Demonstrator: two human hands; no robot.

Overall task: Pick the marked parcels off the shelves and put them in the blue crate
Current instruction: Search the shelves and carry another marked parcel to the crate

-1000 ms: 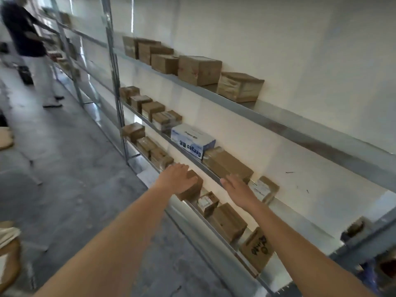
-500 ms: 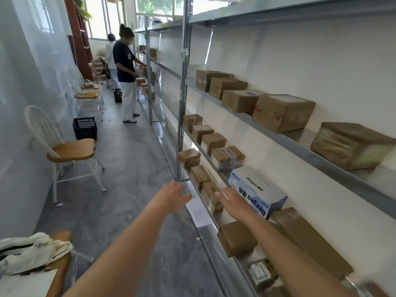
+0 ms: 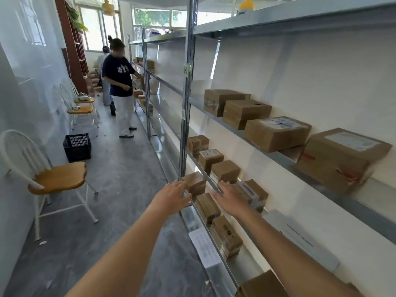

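Metal shelves [image 3: 285, 156] run along the right wall and carry several brown cardboard parcels. My left hand [image 3: 172, 197] is stretched forward, fingers apart, beside a small brown parcel [image 3: 194, 182] at the shelf post on a lower shelf. My right hand [image 3: 230, 200] is also open, reaching toward the middle shelf next to a parcel with a white label [image 3: 254, 192]. Neither hand holds anything. Larger parcels [image 3: 276, 133] sit on the upper shelf. No blue crate is in view; a dark crate [image 3: 77, 146] stands on the floor down the aisle.
A white chair with a wooden seat [image 3: 56, 176] stands at the left wall, with more chairs [image 3: 82, 109] behind it. A person in a dark shirt [image 3: 119, 82] works at the shelves farther down the narrow aisle. A paper sheet [image 3: 203, 247] lies on the lowest shelf.
The view has swung up and along the aisle. Both hands have travelled left along the shelves, from the blue-and-white box to the small parcels near the post, staying open.
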